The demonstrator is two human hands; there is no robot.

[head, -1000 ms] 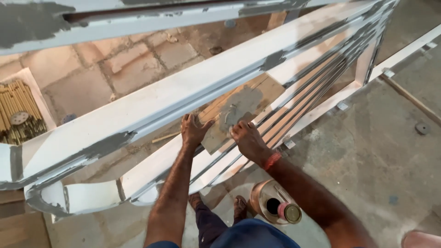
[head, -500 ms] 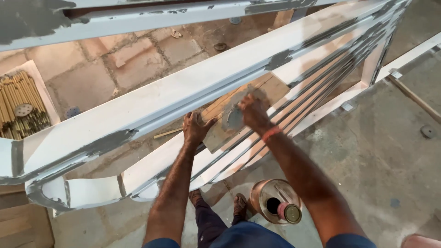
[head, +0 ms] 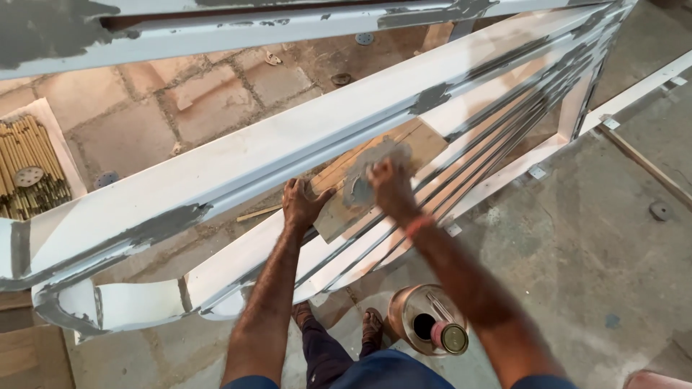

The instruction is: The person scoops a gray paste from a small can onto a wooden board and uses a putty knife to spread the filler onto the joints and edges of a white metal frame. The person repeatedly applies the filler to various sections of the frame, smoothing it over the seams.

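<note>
Your left hand [head: 303,204] has its fingers curled over the near edge of the flat wooden board [head: 375,180] smeared with grey putty, pinning it on the white moulded frame [head: 238,162]. Your right hand [head: 389,189] presses on the putty; whether it's pinching a tool, can't tell. The board rests tilted across the grooved rails, so it could slide if that grip eases, and the open round metal can [head: 427,318] by your feet looks easy to kick over
</note>
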